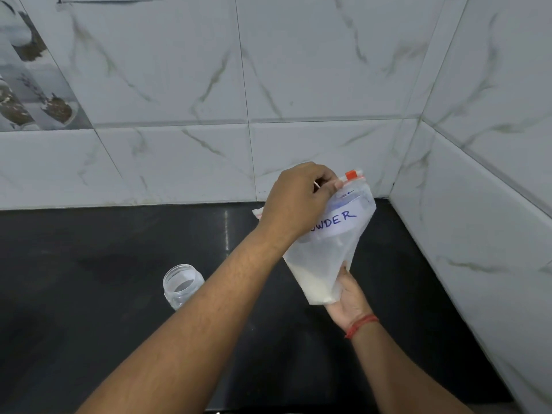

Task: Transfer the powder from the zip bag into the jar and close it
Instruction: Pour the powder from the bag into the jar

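A clear zip bag [334, 252] with a white label reading "POWDER" is held upright above the black counter, white powder settled in its lower corner. My left hand [298, 201] pinches the bag's top edge beside the orange zip slider [351, 175]. My right hand [348, 297] cups the bottom of the bag from below. A clear plastic jar [182, 286] stands open on the counter to the left, partly hidden by my left forearm. I see no lid.
The black counter [119, 324] runs to white marble-look tiled walls behind and on the right, meeting in a corner [391, 192]. A small white scrap [257, 212] lies by the back wall behind my left hand.
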